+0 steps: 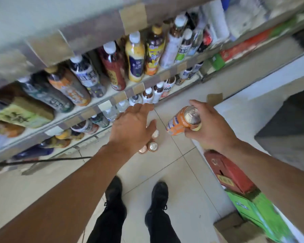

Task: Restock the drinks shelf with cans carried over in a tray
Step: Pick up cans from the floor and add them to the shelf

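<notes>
My right hand [211, 127] grips an orange can [180, 122] with a silver top, held tilted above the floor. My left hand [132, 128] reaches forward with its fingers straight and holds nothing. Under my left hand, a few more cans [153, 146] stand on the tiled floor, partly hidden by the hand. The drinks shelf [102, 100] runs along the left, its tiers filled with bottles [134, 57]. No tray can be made out.
Red [229, 172] and green [258, 206] cartons sit at the right beside a white counter [263, 95]. A brown cardboard box [235, 228] lies at the lower right. My black shoes [159, 195] stand on the tiles. A dark cable [42, 161] runs along the floor left.
</notes>
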